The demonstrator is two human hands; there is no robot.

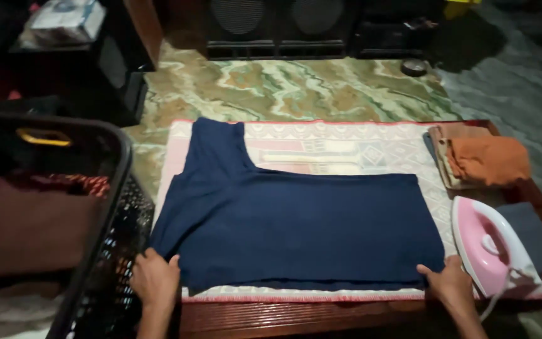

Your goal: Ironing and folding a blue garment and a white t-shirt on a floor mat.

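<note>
The low wooden desk point(359, 314) carries a patterned cloth cover point(340, 150), and over most of that cover the navy blue garment point(296, 226) already lies spread flat and smooth, its body running across from 9 to 3 o'clock and one narrower part reaching up toward 11 o'clock; judging by how it lies, the laying-out looks largely done, while any pressing seems not yet begun, since the pink and white iron point(490, 248) rests untouched at 4 o'clock of the garment, well clear of both hands. The black plastic laundry basket point(105, 251) stands at 9 o'clock, just beside the desk, with clothes inside. A folded orange cloth stack point(481, 160) sits at 2 o'clock near the far corner, apart from the garment. The left hand point(156, 279) rests at the garment's near left corner, about 7 o'clock, its grip narrow and flat, fingers pressing or pinching the hem rather than closing round anything. The right hand point(451, 280) lies at the near right corner, about 5 o'clock, likewise flat on the edge; whether it pinches the fabric I cannot tell
</note>
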